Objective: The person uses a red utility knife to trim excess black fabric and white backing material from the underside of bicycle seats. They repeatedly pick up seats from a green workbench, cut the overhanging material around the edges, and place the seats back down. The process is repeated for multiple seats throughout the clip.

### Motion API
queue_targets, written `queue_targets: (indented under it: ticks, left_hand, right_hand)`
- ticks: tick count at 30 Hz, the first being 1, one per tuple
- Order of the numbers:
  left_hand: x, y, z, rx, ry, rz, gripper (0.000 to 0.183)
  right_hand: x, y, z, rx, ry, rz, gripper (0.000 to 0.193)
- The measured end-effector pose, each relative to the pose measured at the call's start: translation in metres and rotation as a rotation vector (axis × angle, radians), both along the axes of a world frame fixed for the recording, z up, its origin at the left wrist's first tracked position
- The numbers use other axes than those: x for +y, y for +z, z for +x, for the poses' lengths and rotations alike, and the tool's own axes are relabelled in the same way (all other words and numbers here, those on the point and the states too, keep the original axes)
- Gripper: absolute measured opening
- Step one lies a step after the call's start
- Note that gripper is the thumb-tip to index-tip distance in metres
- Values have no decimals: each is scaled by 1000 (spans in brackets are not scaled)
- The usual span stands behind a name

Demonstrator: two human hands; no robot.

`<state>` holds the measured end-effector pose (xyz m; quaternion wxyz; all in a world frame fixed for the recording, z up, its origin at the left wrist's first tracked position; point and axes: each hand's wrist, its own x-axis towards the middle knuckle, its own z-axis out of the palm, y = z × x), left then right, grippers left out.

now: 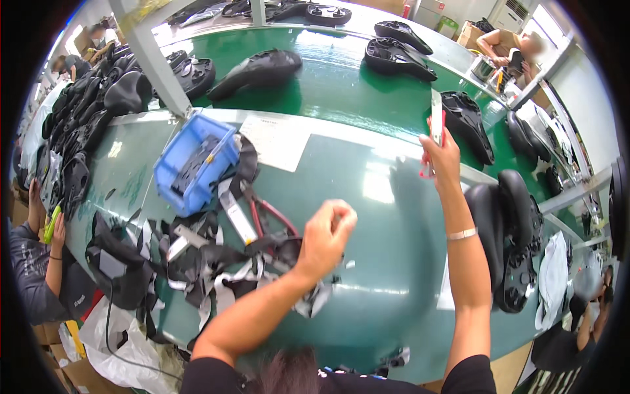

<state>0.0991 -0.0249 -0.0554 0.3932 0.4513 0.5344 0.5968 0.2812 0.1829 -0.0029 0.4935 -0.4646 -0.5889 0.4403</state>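
Note:
My left hand (326,238) is closed, fingers curled against the thumb, over the green worktable (374,243). Whatever it may pinch is hidden. Raised further off at the right, my right hand (444,157) is wrapped round a red-handled tool (437,117) with a flat pale blade pointing away from me. Just beyond the tool lies an upturned black bicycle saddle (467,125). Black and grey scraps (223,266) spread left of my left hand. Among them lie red-handled pliers (270,213) and a pale flat-bodied tool (237,213).
A blue bin (197,161) of dark pieces stands at the left, beside a paper sheet (274,141). Black saddles lie on the green conveyor (328,85) and stack at right (515,203). Posts (154,59) rise at the table's far edge. A co-worker's hand (58,230) works at left.

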Motion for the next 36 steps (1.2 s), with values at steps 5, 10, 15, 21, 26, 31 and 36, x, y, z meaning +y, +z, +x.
queue_targets:
  ticks: [5, 10, 15, 21, 26, 31, 36]
  left_hand:
    - [-7, 18, -4, 124, -50, -92, 10]
    - [-8, 24, -6, 113, -91, -118, 9]
    - [-3, 21, -10, 120, -57, -144, 9]
    - [9, 11, -21, -769, -10, -9, 75]
    - [9, 33, -38, -796, -295, -181, 67]
    - [4, 26, -31, -752, -299, -224, 53]
    - [11, 2, -20, -786, -128, -236, 38]
  right_hand:
    - [165, -37, -70, -77, -25, 13, 51]
    - [249, -41, -121, -78, -57, 45, 46]
    - [206, -35, -103, 25, 112, -115, 37]
    - [70, 33, 1, 6, 776, -229, 36]
    - [35, 35, 32, 30, 469, -246, 48]
    - [112, -20, 39, 172, -109, -227, 44]
    - [106, -44, 30, 281, -234, -158, 39]
